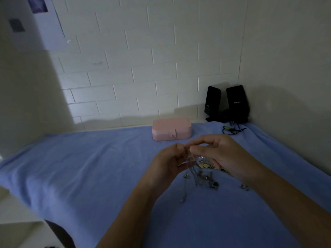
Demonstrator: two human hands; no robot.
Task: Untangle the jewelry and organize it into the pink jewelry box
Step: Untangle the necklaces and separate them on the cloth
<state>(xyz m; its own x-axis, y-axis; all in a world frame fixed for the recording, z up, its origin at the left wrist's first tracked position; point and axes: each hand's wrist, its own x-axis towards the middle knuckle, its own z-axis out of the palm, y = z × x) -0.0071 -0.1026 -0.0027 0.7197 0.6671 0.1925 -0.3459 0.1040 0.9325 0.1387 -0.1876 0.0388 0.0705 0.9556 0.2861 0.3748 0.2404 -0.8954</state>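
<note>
One tangle of jewelry point(202, 168), thin chains and small gold charms, hangs between two raised hands, its lower strands trailing onto the blue-covered desk point(86, 169). The left hand point(170, 162) and the right hand point(224, 156) both pinch the top of the tangle, fingertips nearly meeting. A few loose pieces point(244, 187) lie on the cover just beside the right wrist. Behind the hands, apart from them, the pink jewelry box point(171, 128) sits shut, its snap tab fastened. Two black speakers point(236, 102) stand in the corner, a cable point(231, 130) in front of them.
</note>
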